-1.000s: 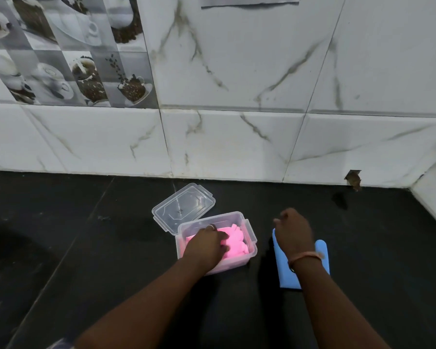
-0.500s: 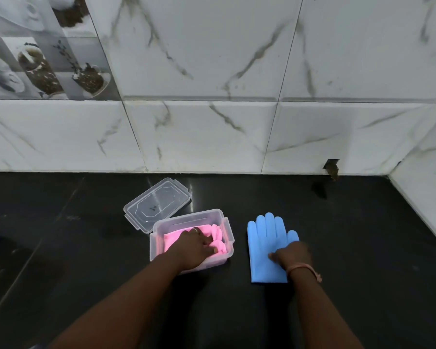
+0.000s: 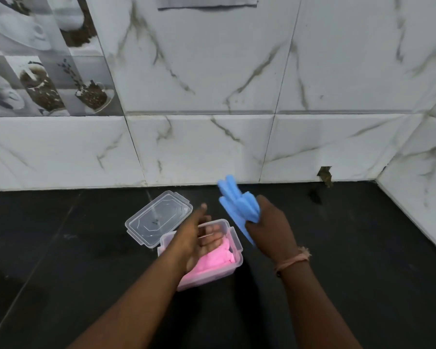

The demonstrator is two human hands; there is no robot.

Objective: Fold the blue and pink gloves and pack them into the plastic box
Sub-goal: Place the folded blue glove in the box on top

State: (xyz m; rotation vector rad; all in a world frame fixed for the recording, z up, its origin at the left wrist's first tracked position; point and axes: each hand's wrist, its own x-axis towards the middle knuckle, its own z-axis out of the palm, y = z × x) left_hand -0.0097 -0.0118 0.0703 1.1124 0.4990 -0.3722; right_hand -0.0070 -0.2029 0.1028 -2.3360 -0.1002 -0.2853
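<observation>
My right hand (image 3: 271,229) grips the blue glove (image 3: 237,205) and holds it up off the counter, fingers of the glove pointing up and to the left. The clear plastic box (image 3: 233,238) stands on the black counter with the folded pink glove (image 3: 214,260) lying inside it. Above the box hovers my left hand (image 3: 199,235), palm turned up toward the right, fingers spread and holding nothing. The left hand hides part of the pink glove and the box's left side.
The box's clear lid (image 3: 159,217) lies flat on the counter just behind and left of the box. A white marble-tiled wall (image 3: 212,147) runs along the back, and another wall (image 3: 425,210) closes in the right side. A small brown chip (image 3: 325,175) marks the wall base.
My right hand has lifted the blue glove from the counter into the air. My left hand has risen out of the box and turned palm up.
</observation>
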